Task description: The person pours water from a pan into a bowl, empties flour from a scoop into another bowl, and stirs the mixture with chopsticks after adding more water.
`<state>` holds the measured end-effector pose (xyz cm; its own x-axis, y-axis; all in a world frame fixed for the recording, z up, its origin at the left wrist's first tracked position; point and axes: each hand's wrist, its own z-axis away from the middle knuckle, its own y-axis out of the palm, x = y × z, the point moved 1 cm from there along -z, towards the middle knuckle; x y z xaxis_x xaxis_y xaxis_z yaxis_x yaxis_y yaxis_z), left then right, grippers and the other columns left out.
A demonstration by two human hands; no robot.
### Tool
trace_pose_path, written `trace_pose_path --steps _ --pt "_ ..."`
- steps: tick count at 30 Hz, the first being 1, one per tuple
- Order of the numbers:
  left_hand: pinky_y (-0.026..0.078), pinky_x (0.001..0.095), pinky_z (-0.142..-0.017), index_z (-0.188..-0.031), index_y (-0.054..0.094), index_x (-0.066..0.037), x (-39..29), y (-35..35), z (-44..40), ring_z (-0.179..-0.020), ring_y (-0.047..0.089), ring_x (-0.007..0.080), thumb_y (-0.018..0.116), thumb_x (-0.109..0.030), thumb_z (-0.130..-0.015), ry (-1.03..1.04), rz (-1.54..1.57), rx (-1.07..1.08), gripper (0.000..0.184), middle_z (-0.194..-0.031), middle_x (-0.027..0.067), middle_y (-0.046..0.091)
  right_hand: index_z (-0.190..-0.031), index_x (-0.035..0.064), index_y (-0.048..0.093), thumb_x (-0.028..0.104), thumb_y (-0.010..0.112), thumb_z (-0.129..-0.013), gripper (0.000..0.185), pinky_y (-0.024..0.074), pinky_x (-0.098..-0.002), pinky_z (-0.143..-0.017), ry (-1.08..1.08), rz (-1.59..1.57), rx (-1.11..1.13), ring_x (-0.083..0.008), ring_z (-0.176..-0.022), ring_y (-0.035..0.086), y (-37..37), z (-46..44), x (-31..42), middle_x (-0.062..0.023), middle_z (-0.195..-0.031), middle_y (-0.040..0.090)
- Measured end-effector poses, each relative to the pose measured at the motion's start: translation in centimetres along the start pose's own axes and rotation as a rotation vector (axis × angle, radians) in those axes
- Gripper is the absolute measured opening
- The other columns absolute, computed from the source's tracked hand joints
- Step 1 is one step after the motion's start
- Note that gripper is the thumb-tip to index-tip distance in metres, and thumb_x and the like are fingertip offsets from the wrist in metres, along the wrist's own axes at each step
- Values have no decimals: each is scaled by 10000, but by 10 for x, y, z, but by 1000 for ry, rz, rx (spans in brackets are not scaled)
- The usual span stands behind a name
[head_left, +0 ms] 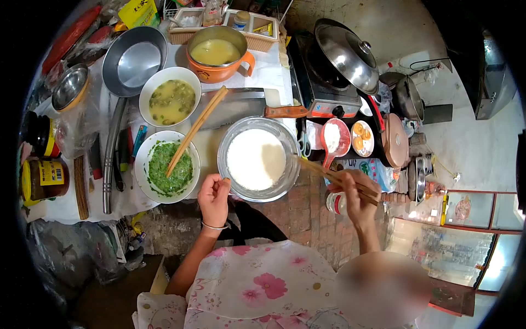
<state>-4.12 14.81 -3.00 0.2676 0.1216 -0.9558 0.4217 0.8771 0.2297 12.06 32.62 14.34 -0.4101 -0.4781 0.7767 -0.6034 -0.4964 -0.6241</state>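
Two hands: right hand (357, 198) grasping chopsticks (322, 170); left hand (214, 198) curled at the near-left rim of the metal bowl (262, 194), whether gripping cannot be told.
Chopsticks' long axis: slanting leftward and away from the right hand, tips by the bowl's right rim.
Metal bowl: between the hands, nearer the left, white liquid (249, 159) inside.
Tabletop (271, 71) beyond: knife (286, 112) lying crosswise.

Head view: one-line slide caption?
Right hand holds chopsticks at the rim of a metal bowl with white contents; left hand beside the bowl.
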Motion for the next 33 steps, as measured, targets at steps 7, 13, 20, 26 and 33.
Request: trace_pose_path --steps 7,13,20,26,33 --pt "283 166 -495 -751 482 -16 -3 2 1 -568 337 9 548 -8 -815 -11 31 0 93 -634 -66 396 -817 -59 611 84 503 -879 189 462 -229 -524 51 -50 50 -124 -572 587 18 25 -6 -96 -692 616" --pt "289 168 -497 -743 473 -21 1 3 -1 -567 338 9 547 -2 -814 10 7 -4 104 -637 -65 398 -876 -67 599 170 491 -897 261 518 -255 -565 93 -188 -15 -166 -612 628 25 32 -19 -135 -718 627" --pt "297 165 -502 -751 474 -22 -4 5 1 -568 345 11 543 -10 -819 23 6 7 98 -634 -61 399 -876 -70 625 80 536 -863 175 492 -242 -618 102 -133 -32 -127 -675 603 2 -5 -16 -103 -760 639" --pt "331 166 -517 -762 481 -16 0 2 -2 -574 367 12 548 -17 -821 15 11 11 89 -638 -54 418 -939 -87 607 59 567 -837 183 527 -275 -630 208 -306 55 -164 -689 625 11 6 -10 -118 -765 637" --pt "334 168 -521 -764 485 -15 -3 6 -2 -577 367 13 548 -22 -823 7 24 -3 87 -639 -55 418 -880 -111 593 59 485 -856 203 541 -281 -631 161 -153 161 -194 -690 630 -20 -67 -31 -139 -787 628"
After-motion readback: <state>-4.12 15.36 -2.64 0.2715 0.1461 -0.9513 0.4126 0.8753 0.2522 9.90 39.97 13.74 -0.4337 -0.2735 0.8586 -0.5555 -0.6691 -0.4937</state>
